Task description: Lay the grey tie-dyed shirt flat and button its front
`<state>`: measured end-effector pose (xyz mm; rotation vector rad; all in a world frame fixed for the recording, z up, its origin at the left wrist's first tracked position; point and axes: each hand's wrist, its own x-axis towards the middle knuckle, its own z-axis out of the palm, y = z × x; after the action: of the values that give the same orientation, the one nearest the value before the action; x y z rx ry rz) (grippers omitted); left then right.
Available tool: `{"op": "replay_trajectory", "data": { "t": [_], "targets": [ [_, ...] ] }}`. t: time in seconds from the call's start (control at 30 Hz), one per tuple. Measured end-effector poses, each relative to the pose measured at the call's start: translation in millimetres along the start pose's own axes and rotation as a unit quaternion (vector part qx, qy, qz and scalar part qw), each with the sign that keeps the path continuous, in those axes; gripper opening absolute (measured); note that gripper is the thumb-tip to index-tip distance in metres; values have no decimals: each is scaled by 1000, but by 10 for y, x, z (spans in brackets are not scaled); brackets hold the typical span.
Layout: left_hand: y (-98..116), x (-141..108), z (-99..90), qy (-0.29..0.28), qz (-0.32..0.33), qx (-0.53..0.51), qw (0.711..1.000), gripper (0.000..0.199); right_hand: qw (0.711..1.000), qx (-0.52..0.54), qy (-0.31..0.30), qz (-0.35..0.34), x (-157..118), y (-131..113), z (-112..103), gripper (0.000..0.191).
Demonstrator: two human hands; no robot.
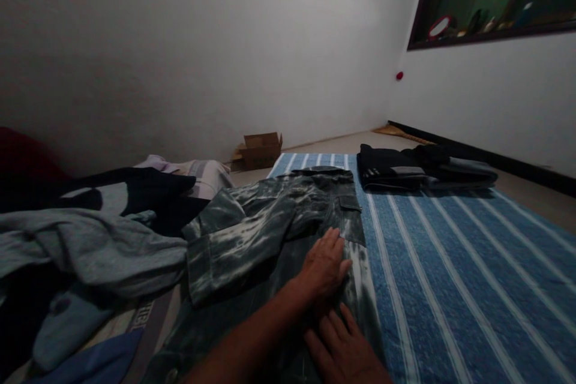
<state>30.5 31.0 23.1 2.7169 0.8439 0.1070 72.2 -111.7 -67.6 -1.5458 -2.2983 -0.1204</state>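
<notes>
Head view | left hand (324, 264) and right hand (344, 345) open, flat on tie-dye shirt (270, 222), sleeve folded in | folded clothes (418, 168) stacked on striped mat (450, 264) | unfolded heap (90, 240) left

Home interior, likely a bedroom, dim light. Blue striped mat (450, 264) spread on the floor, plain white walls (225, 42), dark skirting along the right wall. Loose clothes pile (90, 240) near left, folded dark clothes (405, 171) far on the mat. Open cardboard box (261, 149) against the far wall. Dark-framed recess (495, 0) top right holds small household items, too small to identify.
</notes>
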Motion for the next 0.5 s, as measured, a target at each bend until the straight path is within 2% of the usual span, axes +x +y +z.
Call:
{"op": "replay_trajectory", "data": {
  "t": [0.13,0.27,0.37,0.5],
  "targets": [
    [-94,274,217,-46,-4,-2,999,71,995,-51,79,-22,-11,37,203,43],
    [-204,362,427,-71,-15,-4,997,87,986,-85,137,-48,-55,97,406,38],
    [-249,370,492,-79,-16,-5,997,91,988,-64,133,-37,-68,112,476,40],
    [-224,384,466,-78,-25,-17,997,91,995,8,98,-15,-46,97,461,45]
  ]
}}
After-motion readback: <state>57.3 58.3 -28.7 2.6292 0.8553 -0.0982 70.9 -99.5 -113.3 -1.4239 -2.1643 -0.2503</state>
